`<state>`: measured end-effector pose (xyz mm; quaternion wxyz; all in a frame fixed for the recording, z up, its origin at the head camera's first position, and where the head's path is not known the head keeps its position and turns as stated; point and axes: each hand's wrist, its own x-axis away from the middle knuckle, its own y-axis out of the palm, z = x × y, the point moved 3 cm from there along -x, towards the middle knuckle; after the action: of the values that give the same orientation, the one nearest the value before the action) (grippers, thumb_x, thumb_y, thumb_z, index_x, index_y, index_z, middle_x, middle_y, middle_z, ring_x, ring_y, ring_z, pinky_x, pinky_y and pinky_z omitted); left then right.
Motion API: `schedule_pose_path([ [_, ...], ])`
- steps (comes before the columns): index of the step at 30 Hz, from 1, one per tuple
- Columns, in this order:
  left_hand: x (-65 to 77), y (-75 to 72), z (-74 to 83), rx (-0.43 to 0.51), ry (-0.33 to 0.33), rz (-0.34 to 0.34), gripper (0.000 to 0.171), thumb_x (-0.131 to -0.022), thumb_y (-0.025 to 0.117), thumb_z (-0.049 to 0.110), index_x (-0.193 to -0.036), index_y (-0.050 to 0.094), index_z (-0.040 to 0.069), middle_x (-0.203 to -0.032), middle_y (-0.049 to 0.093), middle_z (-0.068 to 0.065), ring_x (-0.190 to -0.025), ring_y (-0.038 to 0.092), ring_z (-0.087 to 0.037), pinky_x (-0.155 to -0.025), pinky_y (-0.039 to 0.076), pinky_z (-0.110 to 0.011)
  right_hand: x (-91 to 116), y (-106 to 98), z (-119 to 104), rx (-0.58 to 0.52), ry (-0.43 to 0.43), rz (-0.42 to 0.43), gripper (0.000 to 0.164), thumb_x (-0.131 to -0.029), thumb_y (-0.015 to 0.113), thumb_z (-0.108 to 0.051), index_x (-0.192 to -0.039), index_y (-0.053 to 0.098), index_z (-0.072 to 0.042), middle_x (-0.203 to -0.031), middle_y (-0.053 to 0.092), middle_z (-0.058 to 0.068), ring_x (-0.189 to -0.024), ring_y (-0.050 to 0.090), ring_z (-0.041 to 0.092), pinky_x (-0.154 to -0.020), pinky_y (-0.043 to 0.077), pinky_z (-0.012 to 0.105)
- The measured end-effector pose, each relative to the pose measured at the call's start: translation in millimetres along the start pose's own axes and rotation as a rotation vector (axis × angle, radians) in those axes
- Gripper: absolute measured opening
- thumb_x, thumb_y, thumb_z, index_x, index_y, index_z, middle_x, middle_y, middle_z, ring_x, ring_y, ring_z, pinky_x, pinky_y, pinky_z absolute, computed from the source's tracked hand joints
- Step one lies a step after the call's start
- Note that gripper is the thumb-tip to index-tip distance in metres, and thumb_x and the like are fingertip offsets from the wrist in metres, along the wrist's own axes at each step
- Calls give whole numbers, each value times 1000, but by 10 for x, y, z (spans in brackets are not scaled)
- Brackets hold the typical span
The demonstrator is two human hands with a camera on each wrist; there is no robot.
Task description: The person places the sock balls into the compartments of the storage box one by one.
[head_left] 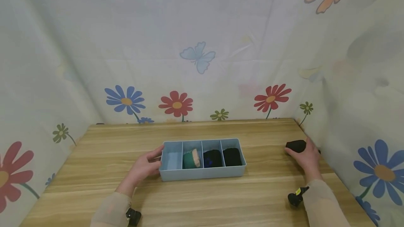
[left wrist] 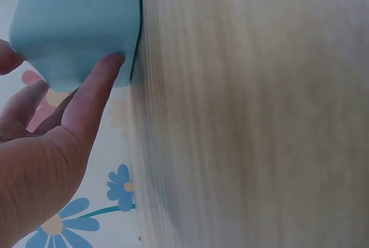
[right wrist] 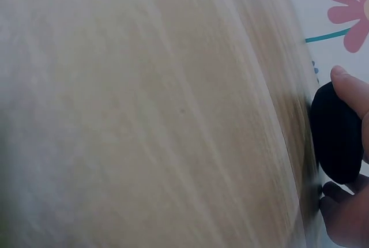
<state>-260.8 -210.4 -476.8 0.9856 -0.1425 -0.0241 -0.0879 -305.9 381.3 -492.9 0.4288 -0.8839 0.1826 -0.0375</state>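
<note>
A light blue box (head_left: 202, 174) with a row of compartments stands on the table. My left hand (head_left: 142, 166) holds its left end, the thumb at the near corner and fingers further back; the left wrist view shows the thumb pressed on the box's end wall (left wrist: 75, 34). The leftmost compartment is bare. The others hold a green and beige rolled sock (head_left: 191, 159), a dark rolled sock with blue marks (head_left: 212, 158) and a black rolled one (head_left: 231, 157). Far to the right, my right hand (head_left: 307, 158) grips a black rolled sock (head_left: 295, 145) between thumb and fingers, low by the tabletop.
The wood-grain table (head_left: 202, 202) ends at a flower-printed curtain (head_left: 202, 90) behind and at both sides. A small dark thing, mostly hidden, shows just past my right hand near the table's right edge. Wrist cameras sit on both sleeves.
</note>
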Motion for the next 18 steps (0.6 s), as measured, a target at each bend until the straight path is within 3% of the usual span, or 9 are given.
schedule_pose_path([
  [18, -11, 0, -7, 9, -7, 7, 68, -88, 58, 3, -153, 39, 11, -152, 38, -25, -132, 46, -42, -89, 54, -44, -14, 60, -19, -2, 46, 13, 104, -83, 73, -36, -151, 13, 13, -149, 17, 43, -137, 17, 57, -112, 19, 63],
])
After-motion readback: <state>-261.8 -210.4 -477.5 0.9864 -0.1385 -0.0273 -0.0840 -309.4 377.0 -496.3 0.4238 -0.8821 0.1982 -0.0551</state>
